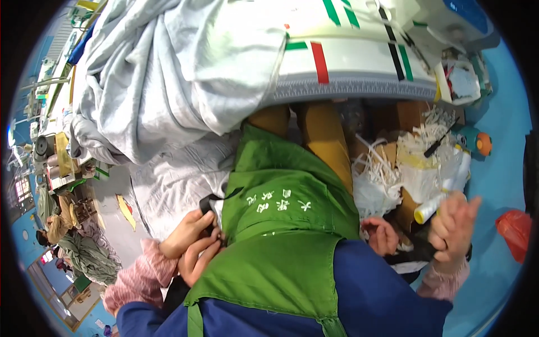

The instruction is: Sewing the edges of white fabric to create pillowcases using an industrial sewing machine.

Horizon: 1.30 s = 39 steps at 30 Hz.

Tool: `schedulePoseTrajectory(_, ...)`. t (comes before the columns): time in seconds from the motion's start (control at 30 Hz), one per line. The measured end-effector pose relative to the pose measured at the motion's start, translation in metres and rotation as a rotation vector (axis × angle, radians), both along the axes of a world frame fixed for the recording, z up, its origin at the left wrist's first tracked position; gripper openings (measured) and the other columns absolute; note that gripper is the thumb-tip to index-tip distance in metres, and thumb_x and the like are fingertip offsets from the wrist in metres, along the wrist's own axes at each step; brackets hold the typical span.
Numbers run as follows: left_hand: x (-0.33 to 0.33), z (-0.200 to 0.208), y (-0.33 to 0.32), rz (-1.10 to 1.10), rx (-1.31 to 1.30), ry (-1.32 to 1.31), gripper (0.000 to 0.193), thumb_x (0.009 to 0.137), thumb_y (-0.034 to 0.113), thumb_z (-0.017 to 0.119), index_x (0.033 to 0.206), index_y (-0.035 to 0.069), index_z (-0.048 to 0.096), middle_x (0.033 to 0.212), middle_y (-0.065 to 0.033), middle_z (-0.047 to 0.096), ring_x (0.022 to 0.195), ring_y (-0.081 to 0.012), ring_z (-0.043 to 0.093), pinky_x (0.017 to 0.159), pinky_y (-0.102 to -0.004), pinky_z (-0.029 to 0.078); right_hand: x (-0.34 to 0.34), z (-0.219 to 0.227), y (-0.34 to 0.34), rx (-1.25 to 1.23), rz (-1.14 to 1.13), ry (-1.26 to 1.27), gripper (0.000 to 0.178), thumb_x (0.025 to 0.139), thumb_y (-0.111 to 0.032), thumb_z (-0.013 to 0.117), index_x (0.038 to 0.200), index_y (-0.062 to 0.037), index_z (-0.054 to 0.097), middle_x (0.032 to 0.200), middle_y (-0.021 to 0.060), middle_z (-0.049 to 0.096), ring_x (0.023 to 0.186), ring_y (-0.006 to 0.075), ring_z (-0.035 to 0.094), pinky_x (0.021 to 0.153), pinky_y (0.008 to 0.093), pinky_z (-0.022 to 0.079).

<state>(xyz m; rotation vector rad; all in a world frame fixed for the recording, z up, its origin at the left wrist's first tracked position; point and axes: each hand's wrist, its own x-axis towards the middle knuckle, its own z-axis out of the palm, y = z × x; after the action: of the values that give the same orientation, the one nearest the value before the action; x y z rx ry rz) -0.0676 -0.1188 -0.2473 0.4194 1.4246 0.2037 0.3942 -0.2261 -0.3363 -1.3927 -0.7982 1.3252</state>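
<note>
My left hand (189, 231), in a pink cuff, is closed on a black strap (208, 204) at the left side of my green apron (281, 194). Just below it, another person's hand (200, 259) reaches in with bent fingers near the strap. At my right side, raised and slightly blurred, my right hand (452, 224) has its fingers curled, with nothing visible in them. Nearer my waist is another person's hand (382, 235), partly hidden by my body, beside black material (407, 254). A white cone of thread (429, 208) lies close to my right hand.
A white table (359, 53) with a grey ruler edge and coloured tape stands ahead. Light grey cloth (151, 73) drapes off its left side. Boxes and bags of white scraps (429, 146) sit under the right side. A red plastic bag (514, 233) rests on the blue floor.
</note>
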Motion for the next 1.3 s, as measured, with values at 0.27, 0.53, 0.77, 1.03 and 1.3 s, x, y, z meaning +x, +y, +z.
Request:
schedulePoseTrajectory(0.27,-0.001,0.021,0.028,0.401,0.059,-0.178,0.027,0.104,0.028,0.048,0.082,0.013,0.045,0.059,0.0057,0.031,0.047,-0.0066,0.028,0.044,-0.0228,0.024,0.054,0.13,0.213,-0.268,0.264,0.659,0.03,0.101,-0.038,0.051,0.097,-0.0098,0.059,0.064,-0.004,0.048,0.052,0.0034,0.048,0.041,0.0166,0.038)
schedulePoseTrajectory(0.53,0.104,-0.071,0.057,0.389,-0.056,-0.449,0.019,0.103,0.028,0.048,0.089,0.015,0.049,0.06,0.0091,0.035,0.044,-0.0026,0.025,0.039,-0.0205,0.017,-0.194,0.033,0.209,-0.555,0.542,0.525,0.055,0.1,-0.056,0.044,0.092,-0.0028,0.054,0.06,-0.0044,0.035,0.045,0.0059,0.031,0.038,0.023,0.026)
schedulePoseTrajectory(0.77,0.11,-0.073,0.041,0.353,0.089,-0.439,0.023,0.099,0.032,0.057,0.095,0.01,0.056,0.066,0.0076,0.045,0.05,-0.002,0.035,0.042,-0.0213,0.027,-0.205,0.003,0.171,-0.436,0.219,0.628,0.04,0.102,-0.045,0.047,0.101,-0.0063,0.058,0.086,-0.0012,0.05,0.076,0.0099,0.048,0.065,0.0259,0.04)
schedulePoseTrajectory(1.03,0.118,-0.068,0.041,-0.219,0.374,-0.17,0.042,0.09,0.032,0.071,0.111,-0.002,0.057,0.093,-0.0022,0.062,0.085,-0.0102,0.057,0.076,-0.0272,0.047,-0.204,0.006,0.176,-0.414,-0.069,0.524,0.043,0.098,-0.053,0.05,0.108,-0.0122,0.057,0.099,-0.0025,0.051,0.095,0.011,0.048,0.08,0.0272,0.037)
schedulePoseTrajectory(1.3,0.116,-0.087,0.029,0.066,0.351,-0.481,0.028,0.088,0.02,0.074,0.101,0.001,0.058,0.087,0.0009,0.06,0.081,-0.0066,0.056,0.072,-0.023,0.046,-0.155,0.042,0.163,-0.152,0.827,-0.239,0.025,0.095,-0.024,0.063,0.105,-0.0027,0.056,0.089,0.0039,0.06,0.078,0.0134,0.059,0.071,0.0288,0.048)
